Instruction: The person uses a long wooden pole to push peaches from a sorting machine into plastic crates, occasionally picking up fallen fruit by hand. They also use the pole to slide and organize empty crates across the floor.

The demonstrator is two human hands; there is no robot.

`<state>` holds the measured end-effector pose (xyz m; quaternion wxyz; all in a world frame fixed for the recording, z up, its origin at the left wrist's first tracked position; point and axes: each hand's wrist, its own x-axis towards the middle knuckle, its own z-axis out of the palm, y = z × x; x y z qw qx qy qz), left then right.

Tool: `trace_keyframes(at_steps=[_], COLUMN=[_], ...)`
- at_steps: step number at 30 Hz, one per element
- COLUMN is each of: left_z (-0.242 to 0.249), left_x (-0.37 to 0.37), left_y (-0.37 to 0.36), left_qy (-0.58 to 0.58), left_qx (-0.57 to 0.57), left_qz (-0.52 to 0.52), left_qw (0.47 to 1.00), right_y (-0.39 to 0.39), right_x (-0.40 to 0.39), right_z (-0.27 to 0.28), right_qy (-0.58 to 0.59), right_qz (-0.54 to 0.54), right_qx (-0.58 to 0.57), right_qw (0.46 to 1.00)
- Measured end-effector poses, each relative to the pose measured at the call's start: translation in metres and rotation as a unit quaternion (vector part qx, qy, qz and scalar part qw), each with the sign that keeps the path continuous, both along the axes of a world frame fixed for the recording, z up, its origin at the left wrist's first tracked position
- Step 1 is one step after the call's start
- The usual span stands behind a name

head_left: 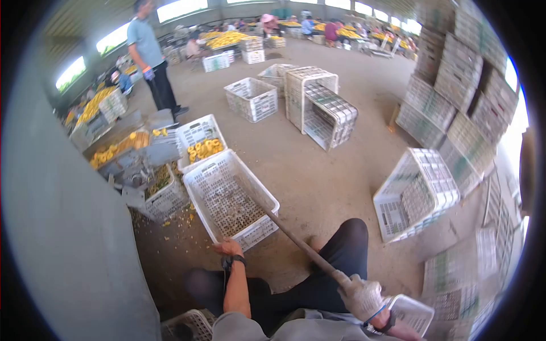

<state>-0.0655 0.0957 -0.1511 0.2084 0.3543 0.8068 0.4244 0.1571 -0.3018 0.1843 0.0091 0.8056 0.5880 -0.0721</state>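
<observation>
A long wooden stick (301,244) runs from my gloved right hand (362,296) up and left into an empty white crate (233,196). The fingers of my right hand are wrapped round its lower end, and its far end rests inside the crate. My bare left hand (228,248) is at the crate's near left corner, beside its rim; how its fingers lie is too small to tell. Touching that crate's far side is another white crate (196,132) with yellow pieces (205,149) in it.
A machine (133,165) with yellow pieces stands at the left, beside a grey wall (68,199). A person (149,57) stands behind it. Crates lie ahead (321,108) and at the right (418,193); tall stacks (449,85) rise behind. Several people sit at far piles.
</observation>
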Motion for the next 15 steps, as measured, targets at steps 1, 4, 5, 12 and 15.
trace_keyframes(at_steps=[1, 4, 5, 12, 15], left_z=[0.002, 0.031, 0.035, 0.145, 0.206], left_x=[0.004, 0.025, 0.029, 0.088, 0.118], left_y=[-0.007, -0.025, -0.022, -0.024, -0.052], left_qy=[0.026, 0.21, 0.194, -0.022, -0.031], left_qx=[-0.022, 0.025, 0.064, 0.078, -0.086], left_qz=[-0.015, -0.118, -0.174, -0.613, -0.75], left_qw=[0.999, 0.97, 0.963, 0.786, 0.655], right_y=[-0.001, -0.007, -0.01, -0.023, -0.023], right_x=[0.009, 0.031, 0.035, 0.037, 0.045], right_z=[-0.002, -0.009, -0.013, -0.025, -0.034], right_qy=[-0.006, 0.032, 0.044, 0.06, 0.103], right_qz=[0.026, 0.015, 0.01, -0.016, -0.039], right_qx=[0.036, 0.065, 0.068, 0.075, 0.109], right_qw=[0.999, 0.997, 0.997, 0.995, 0.988])
